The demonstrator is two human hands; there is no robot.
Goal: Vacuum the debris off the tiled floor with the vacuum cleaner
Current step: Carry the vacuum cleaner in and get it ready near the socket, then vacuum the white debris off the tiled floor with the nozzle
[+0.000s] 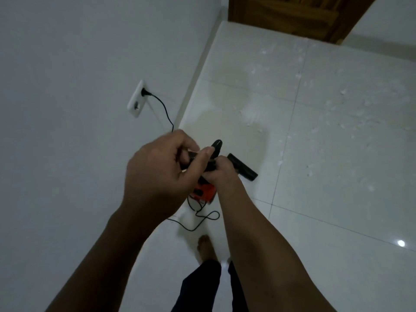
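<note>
A small orange and black handheld vacuum cleaner (203, 191) hangs above the white tiled floor (337, 210), its black nozzle (242, 167) pointing right and down. My right hand (221, 173) grips its black handle. My left hand (157, 174) is closed around a black part at the top of the vacuum, thumb pressed against it. Both hands hide most of the body. The black cord (162, 106) runs from a wall socket (137, 99) behind my hands and loops on the floor. White debris (333, 122) is scattered over the tiles to the right and ahead.
A white wall (78, 64) runs along the left. A brown wooden door (292, 16) stands at the far end. My bare foot (206, 247) and dark trouser legs are below the hands. Slack cord loops (202, 218) lie on the floor in front of my foot.
</note>
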